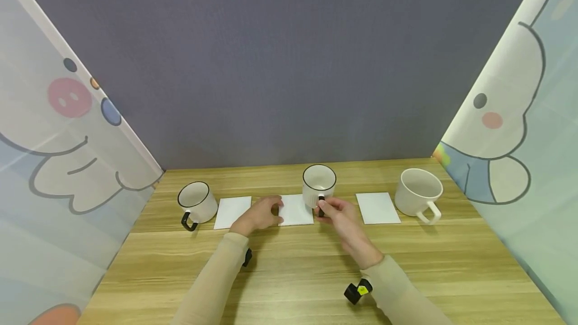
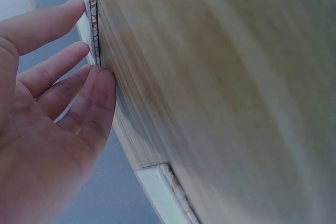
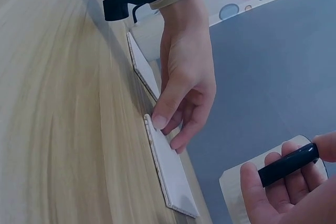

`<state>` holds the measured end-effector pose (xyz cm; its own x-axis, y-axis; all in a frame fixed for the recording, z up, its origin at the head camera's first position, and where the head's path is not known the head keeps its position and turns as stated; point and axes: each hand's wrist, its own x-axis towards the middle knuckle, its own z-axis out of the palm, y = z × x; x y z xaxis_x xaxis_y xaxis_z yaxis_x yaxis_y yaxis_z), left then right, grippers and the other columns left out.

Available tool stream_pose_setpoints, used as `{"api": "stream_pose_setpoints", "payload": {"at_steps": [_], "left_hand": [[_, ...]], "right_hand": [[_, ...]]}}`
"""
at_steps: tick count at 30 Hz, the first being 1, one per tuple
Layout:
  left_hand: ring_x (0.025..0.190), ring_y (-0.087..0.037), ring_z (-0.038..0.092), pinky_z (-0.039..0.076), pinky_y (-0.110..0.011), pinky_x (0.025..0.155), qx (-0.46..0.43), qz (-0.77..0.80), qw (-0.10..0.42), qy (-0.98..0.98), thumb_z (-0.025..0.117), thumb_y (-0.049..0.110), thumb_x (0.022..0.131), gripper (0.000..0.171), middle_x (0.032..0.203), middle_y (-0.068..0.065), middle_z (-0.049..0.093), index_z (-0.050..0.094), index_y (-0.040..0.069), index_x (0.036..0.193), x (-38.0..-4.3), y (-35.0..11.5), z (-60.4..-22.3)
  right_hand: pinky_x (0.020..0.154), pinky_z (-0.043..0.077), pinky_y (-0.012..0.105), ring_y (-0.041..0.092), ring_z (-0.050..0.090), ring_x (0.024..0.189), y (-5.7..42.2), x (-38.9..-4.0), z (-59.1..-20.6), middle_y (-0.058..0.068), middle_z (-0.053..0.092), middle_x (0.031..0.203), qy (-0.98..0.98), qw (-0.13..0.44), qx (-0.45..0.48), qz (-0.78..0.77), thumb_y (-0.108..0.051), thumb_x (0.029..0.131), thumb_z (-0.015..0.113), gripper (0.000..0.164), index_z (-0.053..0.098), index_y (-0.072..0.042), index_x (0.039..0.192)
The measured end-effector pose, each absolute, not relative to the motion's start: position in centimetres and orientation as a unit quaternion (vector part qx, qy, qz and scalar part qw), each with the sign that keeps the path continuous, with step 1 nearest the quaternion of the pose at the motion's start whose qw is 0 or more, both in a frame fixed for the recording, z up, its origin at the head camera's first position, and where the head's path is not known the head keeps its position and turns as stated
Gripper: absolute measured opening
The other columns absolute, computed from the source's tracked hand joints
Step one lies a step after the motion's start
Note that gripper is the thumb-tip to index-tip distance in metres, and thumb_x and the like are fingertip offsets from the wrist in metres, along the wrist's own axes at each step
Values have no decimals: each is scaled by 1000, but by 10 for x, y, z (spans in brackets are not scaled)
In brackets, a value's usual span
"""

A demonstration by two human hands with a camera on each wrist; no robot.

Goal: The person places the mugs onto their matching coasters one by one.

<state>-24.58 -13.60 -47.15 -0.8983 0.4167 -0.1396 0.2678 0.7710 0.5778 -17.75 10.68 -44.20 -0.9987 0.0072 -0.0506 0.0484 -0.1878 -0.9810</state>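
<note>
My right hand [image 1: 345, 222] pinches the black handle [image 3: 289, 165] of a white ribbed mug [image 1: 313, 194] with a black rim. The mug is upright and, in the right wrist view, appears raised off the table, over the right part of the middle white square coaster [image 1: 294, 213] in the head view. At that coaster's left edge is my left hand [image 1: 259, 214], thumb and fingers spread and slightly bent. In the left wrist view its fingertips [image 2: 86, 50] touch or nearly touch the edge; contact is hard to tell.
A white mug with black rim and handle [image 1: 198, 204] stands far left beside a white coaster [image 1: 231, 211]. On the right, a plain white mug [image 1: 417, 192] stands beside another coaster [image 1: 378, 208]. A grey panel [image 1: 289, 74] backs the wooden table [image 1: 289, 275].
</note>
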Motion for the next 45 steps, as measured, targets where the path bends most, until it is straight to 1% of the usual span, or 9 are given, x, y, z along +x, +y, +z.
{"api": "stream_pose_setpoints", "payload": {"at_steps": [5, 9, 17, 28, 32, 37, 39, 45], "left_hand": [[138, -35, 46, 40, -51, 111, 185, 283, 132, 932, 80, 17, 90, 37, 154, -12, 48, 66, 10, 123, -248, -136, -474], [137, -34, 47, 41, -50, 110, 185, 289, 131, 930, 80, 18, 90, 36, 153, -11, 49, 66, 12, 122, -250, -136, -477], [138, -35, 46, 40, -52, 111, 176, 278, 122, 936, 82, 19, 88, 34, 149, -11, 52, 67, 13, 117, -250, -135, -475], [140, -35, 44, 38, -52, 113, 173, 281, 122, 936, 81, 21, 89, 32, 151, -10, 51, 67, 14, 116, -250, -137, -476], [140, -36, 45, 38, -52, 113, 177, 286, 118, 934, 81, 21, 88, 29, 150, -11, 52, 67, 14, 113, -250, -137, -476], [139, -35, 46, 39, -51, 112, 176, 288, 121, 933, 81, 21, 89, 26, 151, -11, 51, 66, 16, 110, -250, -137, -477], [137, -33, 48, 41, -50, 111, 174, 287, 121, 934, 81, 21, 89, 28, 149, -12, 52, 66, 16, 112, -251, -137, -478], [127, -28, 56, 45, -47, 107, 176, 292, 119, 932, 82, 21, 88, 44, 134, -10, 62, 64, 10, 128, -252, -138, -481]], "right_hand": [[90, 57, 51, 20, 66, 85, 103, -178, -443, 11, 67, 87, 631, 17, 14, -775, 0, 100, 61, 20, 63, 19, 106], [87, 58, 47, 21, 65, 85, 100, -179, -443, 11, 67, 87, 628, 18, 5, -778, 0, 99, 61, 21, 63, 19, 106], [81, 61, 39, 19, 65, 84, 89, -180, -440, 11, 67, 87, 631, 19, 9, -775, -2, 98, 64, 21, 64, 18, 105], [76, 61, 34, 18, 63, 82, 78, -183, -440, 10, 66, 84, 626, 23, 9, -779, 0, 98, 64, 16, 64, 16, 97], [75, 60, 32, 17, 63, 82, 74, -184, -441, 10, 65, 84, 627, 28, 11, -779, -1, 98, 64, 16, 64, 15, 98], [77, 60, 34, 17, 63, 83, 70, -185, -444, 10, 66, 85, 631, 31, 10, -775, -3, 98, 64, 19, 64, 16, 100], [77, 61, 35, 17, 63, 83, 68, -184, -444, 11, 66, 85, 633, 31, 9, -773, -4, 98, 65, 19, 64, 16, 100], [77, 61, 34, 16, 63, 83, 64, -185, -449, 10, 66, 85, 632, 31, 13, -774, -4, 98, 65, 19, 64, 15, 100]]}}
